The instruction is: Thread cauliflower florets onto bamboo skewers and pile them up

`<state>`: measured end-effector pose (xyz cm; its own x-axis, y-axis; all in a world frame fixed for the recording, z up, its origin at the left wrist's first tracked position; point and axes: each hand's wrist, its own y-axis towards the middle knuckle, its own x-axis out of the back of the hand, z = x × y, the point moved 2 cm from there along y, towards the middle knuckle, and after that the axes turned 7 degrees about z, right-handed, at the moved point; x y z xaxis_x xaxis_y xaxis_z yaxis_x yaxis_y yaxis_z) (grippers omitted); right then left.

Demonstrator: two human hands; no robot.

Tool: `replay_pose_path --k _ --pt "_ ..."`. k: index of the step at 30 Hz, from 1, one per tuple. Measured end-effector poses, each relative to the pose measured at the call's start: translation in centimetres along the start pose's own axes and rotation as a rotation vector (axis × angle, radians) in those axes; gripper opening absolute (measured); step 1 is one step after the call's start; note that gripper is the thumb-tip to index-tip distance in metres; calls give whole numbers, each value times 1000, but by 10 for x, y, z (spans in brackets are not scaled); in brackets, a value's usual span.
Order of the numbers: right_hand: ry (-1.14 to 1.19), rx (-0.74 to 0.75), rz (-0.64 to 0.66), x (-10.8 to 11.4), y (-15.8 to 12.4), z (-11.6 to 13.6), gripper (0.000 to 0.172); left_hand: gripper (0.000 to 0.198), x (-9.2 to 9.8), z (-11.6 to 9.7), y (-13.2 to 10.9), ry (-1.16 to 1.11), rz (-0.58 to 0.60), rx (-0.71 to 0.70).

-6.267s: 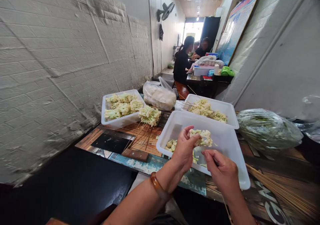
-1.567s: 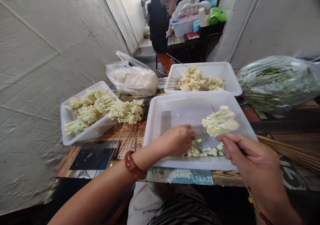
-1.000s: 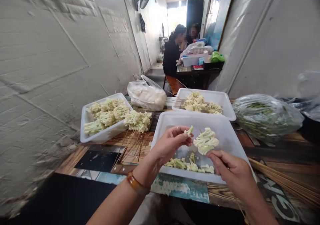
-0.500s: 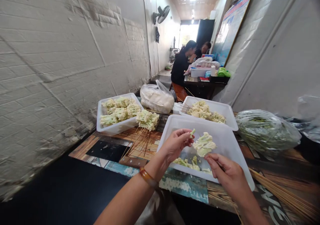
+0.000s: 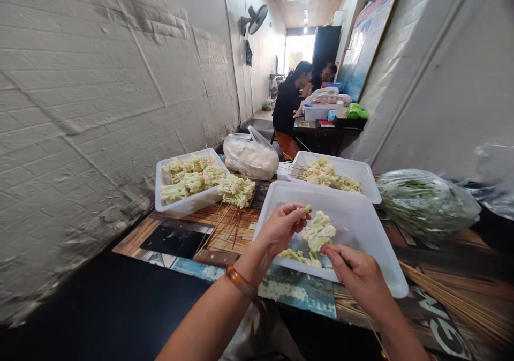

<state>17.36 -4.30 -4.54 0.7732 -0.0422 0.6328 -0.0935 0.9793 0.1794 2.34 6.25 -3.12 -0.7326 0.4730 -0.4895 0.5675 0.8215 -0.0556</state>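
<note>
My left hand [image 5: 287, 226] is closed in a pinch on a small cauliflower floret [image 5: 308, 209], whose green stem end sticks out past the fingertips. Gripped in my right hand [image 5: 353, 272] is a bamboo skewer, mostly hidden by the fingers, with cauliflower pieces [image 5: 319, 231] threaded on its upper end. The threaded pieces are close beside my left fingertips. Both hands are over a white plastic tray [image 5: 363, 227]. Loose cauliflower bits [image 5: 299, 256] lie along its near side, partly behind my hands.
A left tray [image 5: 176, 207] and a back tray [image 5: 371, 181] hold cauliflower skewers. More skewered cauliflower [image 5: 236, 189] rests beside the left tray. Around them are a knotted white bag [image 5: 251, 155], a bag of greens [image 5: 428, 203] and bare skewers [image 5: 458, 302]. Two people sit farther back.
My right hand has moved left, bringing the skewered cauliflower closer to my left hand. The floret in my left fingers has turned, and less of it shows.
</note>
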Motion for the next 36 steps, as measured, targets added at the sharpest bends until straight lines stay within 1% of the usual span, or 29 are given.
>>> replay_pose_path --k 7,13,18,23,27,32,36 --pt "-37 -3 -57 -2 -2 -4 38 29 -1 -2 -1 -19 -27 12" --pt "-57 0 -79 -1 -3 -4 38 29 -1 -2 -1 -5 -48 -4" --pt "-60 5 -60 0 -2 -3 40 29 -1 -4 -2 41 -68 -34" --pt "-68 -15 -53 0 -4 -5 42 28 0 -2 -2 47 -80 -25" --pt "-70 -28 -53 -3 -5 -8 42 27 1 -1 -1 49 -78 -30" --pt "-78 -12 -84 -3 -4 -9 40 27 2 1 -1 66 -60 -32" --pt "-86 0 -70 -2 -3 -6 40 27 3 2 0 95 -62 -48"
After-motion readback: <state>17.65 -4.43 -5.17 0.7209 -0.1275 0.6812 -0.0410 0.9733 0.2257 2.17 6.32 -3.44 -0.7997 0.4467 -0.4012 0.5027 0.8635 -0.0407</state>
